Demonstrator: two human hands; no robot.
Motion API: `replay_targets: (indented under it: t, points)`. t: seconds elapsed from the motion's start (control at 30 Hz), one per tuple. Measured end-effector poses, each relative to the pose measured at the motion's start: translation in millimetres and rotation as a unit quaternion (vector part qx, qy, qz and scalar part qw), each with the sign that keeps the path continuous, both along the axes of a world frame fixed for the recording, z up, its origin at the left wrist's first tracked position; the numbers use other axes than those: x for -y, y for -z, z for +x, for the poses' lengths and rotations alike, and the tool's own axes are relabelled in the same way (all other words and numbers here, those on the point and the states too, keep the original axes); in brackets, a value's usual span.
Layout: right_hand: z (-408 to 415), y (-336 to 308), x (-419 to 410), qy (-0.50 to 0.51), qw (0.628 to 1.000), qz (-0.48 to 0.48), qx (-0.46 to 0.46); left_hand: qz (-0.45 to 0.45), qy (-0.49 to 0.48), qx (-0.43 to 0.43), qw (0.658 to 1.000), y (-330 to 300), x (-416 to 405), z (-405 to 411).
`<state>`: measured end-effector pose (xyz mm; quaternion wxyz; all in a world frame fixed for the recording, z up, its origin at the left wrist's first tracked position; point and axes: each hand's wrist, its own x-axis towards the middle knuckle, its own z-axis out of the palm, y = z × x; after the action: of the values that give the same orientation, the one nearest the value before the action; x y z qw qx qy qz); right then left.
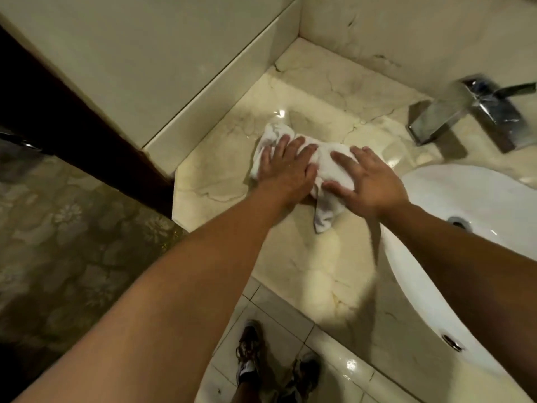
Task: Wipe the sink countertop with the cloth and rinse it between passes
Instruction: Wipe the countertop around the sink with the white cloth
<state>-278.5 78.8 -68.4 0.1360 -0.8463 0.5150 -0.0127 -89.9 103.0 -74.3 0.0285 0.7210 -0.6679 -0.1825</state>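
Observation:
A crumpled white cloth (329,167) lies on the cream marble countertop (313,271), left of the white basin (476,205). My left hand (286,168) presses flat on the cloth's left part with fingers straight and spread. My right hand (367,180) presses on the cloth's right part, fingers also spread. A corner of the cloth sticks out below the hands toward me. The chrome tap (470,112) stands at the back right, behind the basin.
Tiled walls close the counter at the back and on the left, forming a corner (299,39). A dark wooden frame (72,123) runs down the left. My shoes (250,353) stand on the tiled floor below the counter's front edge.

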Motion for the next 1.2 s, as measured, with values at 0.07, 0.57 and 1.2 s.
replay_targets:
  t: [0.07,0.57,1.2]
  points:
    - [-0.3,3.5,-14.9,0.040,0.999,-0.007,0.014,-0.018,0.016,0.002,1.000,4.8,-3.2,-2.0]
    - [9.4,8.3,-91.7,0.113,0.993,-0.007,-0.009,-0.048,0.222,0.026,0.973,5.5,-31.1,28.0]
    - [-32.1,18.1,-240.8,0.213,0.975,-0.057,0.037,-0.079,0.355,0.030,0.931,4.5,-123.9,-19.2]
